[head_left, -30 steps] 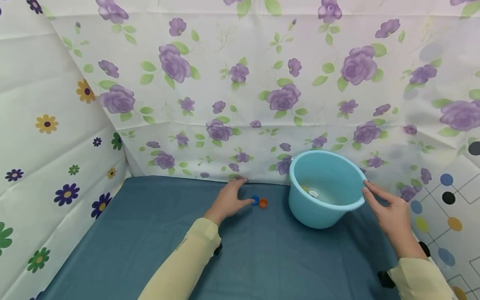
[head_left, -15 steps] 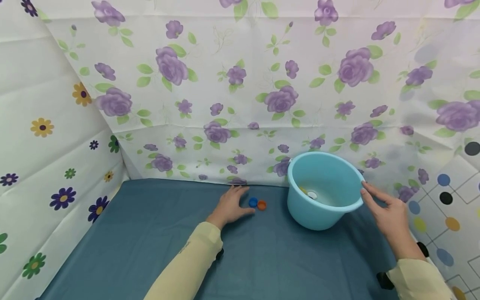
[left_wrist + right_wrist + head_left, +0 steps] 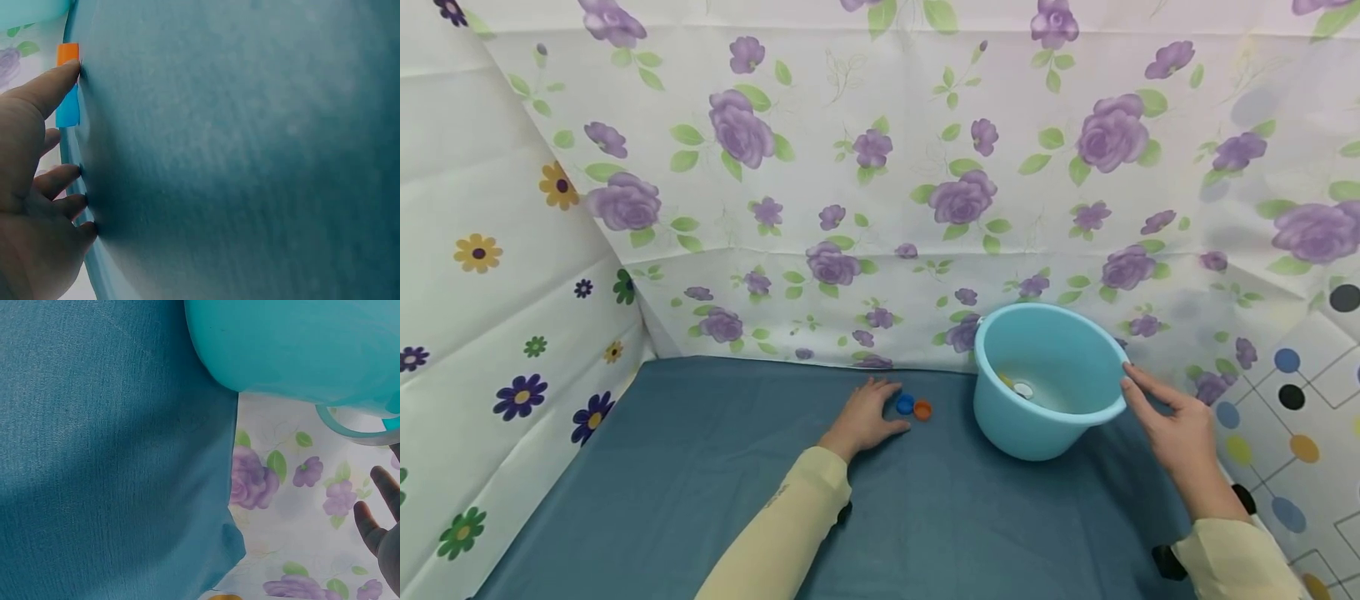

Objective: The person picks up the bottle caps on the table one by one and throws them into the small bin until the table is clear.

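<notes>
A small blue bottle cap [image 3: 905,405] and an orange bottle cap [image 3: 922,410] lie side by side on the blue-grey cloth. Close to their left is my left hand [image 3: 861,421], fingers spread, holding nothing; its fingertips [image 3: 78,170] reach down to the cloth in the left wrist view. My right hand [image 3: 1187,433] pinches the right rim of a light blue bucket [image 3: 1015,429] between thumb and fingers. That bucket stands tilted towards me. Inside it lie a white round piece [image 3: 1023,390] and something yellow [image 3: 1005,380], mostly hidden by the wall.
The cloth-covered table [image 3: 715,467] runs back to a flowered curtain [image 3: 880,208] behind the caps and bucket. A daisy-patterned sheet [image 3: 490,317] closes the left side, and a dotted sheet [image 3: 1292,467] the right. A bucket handle [image 3: 350,434] shows in the right wrist view.
The blue cap, earlier tipped and partly hidden at my left thumb, now lies flat next to the orange one. My left hand has shifted slightly towards me; the right hand and bucket stay put.
</notes>
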{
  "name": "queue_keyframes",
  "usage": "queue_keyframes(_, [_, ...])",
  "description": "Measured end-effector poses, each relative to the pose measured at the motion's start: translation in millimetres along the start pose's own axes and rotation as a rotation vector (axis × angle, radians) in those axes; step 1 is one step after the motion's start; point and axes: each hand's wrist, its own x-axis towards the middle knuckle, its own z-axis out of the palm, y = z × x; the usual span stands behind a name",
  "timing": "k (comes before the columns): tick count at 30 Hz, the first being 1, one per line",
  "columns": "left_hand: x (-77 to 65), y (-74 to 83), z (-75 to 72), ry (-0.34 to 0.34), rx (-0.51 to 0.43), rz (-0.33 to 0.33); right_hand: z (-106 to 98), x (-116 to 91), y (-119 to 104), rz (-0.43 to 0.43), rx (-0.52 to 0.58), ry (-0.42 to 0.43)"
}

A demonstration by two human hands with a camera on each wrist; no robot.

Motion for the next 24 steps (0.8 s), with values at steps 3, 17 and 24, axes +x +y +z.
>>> queue_keyframes(3, [0.3, 0.9, 0.3, -0.003, 0.007, 0.009, 0.4, 0.4, 0.5, -0.013, -0.021, 0.007])
queue_keyframes(17, [0.6, 2.2, 3.2, 0.004, 0.034, 0.030, 1.1, 0.6, 0.9, 0.003, -0.020, 0.014])
queue_keyframes(24, [-0.3, 6.5, 1.7, 0.004, 0.040, 0.019, 0.6, 0.2, 1.2, -0.006, -0.027, 0.014])
